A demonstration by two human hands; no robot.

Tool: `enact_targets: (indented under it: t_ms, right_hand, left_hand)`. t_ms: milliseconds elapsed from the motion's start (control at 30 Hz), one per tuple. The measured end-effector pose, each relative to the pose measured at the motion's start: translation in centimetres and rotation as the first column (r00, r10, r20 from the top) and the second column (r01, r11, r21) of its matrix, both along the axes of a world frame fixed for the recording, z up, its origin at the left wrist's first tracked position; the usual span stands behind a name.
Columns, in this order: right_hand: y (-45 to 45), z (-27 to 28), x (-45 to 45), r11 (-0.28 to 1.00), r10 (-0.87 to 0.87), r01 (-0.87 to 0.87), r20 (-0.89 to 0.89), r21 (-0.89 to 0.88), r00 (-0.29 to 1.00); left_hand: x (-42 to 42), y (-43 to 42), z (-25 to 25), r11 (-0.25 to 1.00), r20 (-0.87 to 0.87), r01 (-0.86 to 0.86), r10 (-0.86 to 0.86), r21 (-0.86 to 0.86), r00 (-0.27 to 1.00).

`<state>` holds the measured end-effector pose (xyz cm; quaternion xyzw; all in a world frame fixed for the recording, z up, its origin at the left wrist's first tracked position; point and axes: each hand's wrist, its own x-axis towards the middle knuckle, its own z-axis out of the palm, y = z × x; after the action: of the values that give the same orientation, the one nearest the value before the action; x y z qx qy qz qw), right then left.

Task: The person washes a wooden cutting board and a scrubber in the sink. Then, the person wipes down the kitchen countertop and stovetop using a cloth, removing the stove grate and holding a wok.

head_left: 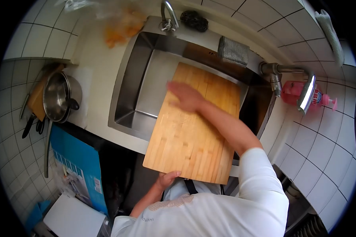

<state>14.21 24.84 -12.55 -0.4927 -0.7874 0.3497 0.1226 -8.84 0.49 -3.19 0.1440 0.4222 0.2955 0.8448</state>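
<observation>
A large wooden cutting board [194, 138] lies over the sink, its near edge jutting out past the counter towards my body. My left hand [168, 179] grips that near edge, with the thumb on top and the other fingers hidden underneath. On or just above the board's upper left part is my right hand [184, 96], fingers stretched out and blurred by motion, with nothing seen in it. The steel sink basin [142, 83] shows to the left of the board.
Behind the sink are a small faucet [169, 19], a dark scrubber [194, 21] and a grey mesh cloth [233, 51]. At right stand a larger faucet [271, 75] and a pink soap bottle [300, 93]. Metal pans [59, 96] hang at left above a blue box [79, 162].
</observation>
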Motion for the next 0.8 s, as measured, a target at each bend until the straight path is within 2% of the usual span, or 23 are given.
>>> enact_targets:
  t_ms: [67, 133, 200, 267, 333, 367, 433, 500, 533, 600, 633, 700, 733, 800]
  right_hand:
    - [3.9, -2.4, 1.7, 1.0, -0.016, 0.016, -0.005, 0.002, 1.0]
    - [5.2, -3.3, 3.0, 0.993, -0.113, 0.111, 0.061, 0.033, 0.992]
    - [2.7, -3.7, 5.4, 0.965, -0.254, 0.253, -0.017, -0.076, 0.967]
    - [-0.8, -1.4, 10.2, 0.942, -0.288, 0.311, 0.175, -0.126, 0.942]
    - [-5.4, -3.1, 15.7, 0.902, -0.373, 0.416, 0.283, -0.111, 0.884]
    - [-6.5, -2.4, 15.5, 0.904, -0.37, 0.414, 0.29, -0.107, 0.883]
    - [-9.5, -1.8, 14.3, 0.893, -0.436, 0.444, 0.374, 0.069, 0.819]
    - [-10.4, 1.6, 9.5, 0.938, -0.318, 0.338, 0.196, -0.076, 0.927]
    - [-9.0, 2.6, 8.0, 0.939, -0.315, 0.335, 0.194, -0.078, 0.929]
    - [-6.8, 3.3, 6.1, 0.986, -0.127, 0.143, 0.171, -0.088, 0.977]
    - [-4.8, 1.9, 6.6, 0.986, -0.125, 0.142, 0.164, -0.092, 0.978]
    - [0.3, -0.7, 7.5, 0.929, -0.305, 0.323, 0.118, -0.18, 0.945]
    - [0.4, -1.1, 6.9, 0.931, -0.302, 0.318, 0.109, -0.18, 0.947]
    - [0.5, -1.6, 5.3, 0.942, -0.323, 0.335, 0.192, -0.033, 0.927]
  left_hand:
    - [0.6, 0.2, -0.2, 1.0, 0.023, -0.003, 0.004, -0.026, 1.0]
    - [1.5, 0.5, 1.2, 0.993, -0.112, -0.11, 0.112, 0.031, 0.987]
    - [2.1, 0.7, 1.8, 0.987, -0.099, -0.16, 0.16, 0.006, 0.982]
    - [2.3, 1.0, 2.0, 0.975, -0.026, -0.217, 0.217, -0.038, 0.976]
    - [2.5, 1.3, 2.1, 0.976, -0.034, -0.218, 0.217, -0.006, 0.976]
    - [2.6, 1.3, 1.9, 0.975, -0.054, -0.219, 0.22, 0.026, 0.974]
    - [2.3, 1.2, 1.5, 0.979, -0.028, -0.201, 0.202, 0.034, 0.979]
    - [2.3, 1.5, 1.4, 0.982, -0.006, -0.182, 0.182, 0.047, 0.983]
    - [2.6, 1.8, 1.8, 0.98, 0.008, -0.199, 0.199, 0.025, 0.98]
    - [2.5, 1.6, 1.8, 0.975, 0.008, -0.22, 0.22, -0.008, 0.975]
    - [2.3, 1.4, 1.5, 0.981, -0.001, -0.196, 0.196, 0.008, 0.981]
    - [2.3, 1.2, 0.7, 0.982, -0.013, -0.184, 0.185, 0.035, 0.983]
    - [2.0, 1.0, 0.5, 0.988, -0.038, -0.151, 0.151, 0.01, 0.988]
    - [1.5, 0.4, 0.3, 0.992, -0.068, -0.129, 0.127, -0.016, 0.99]
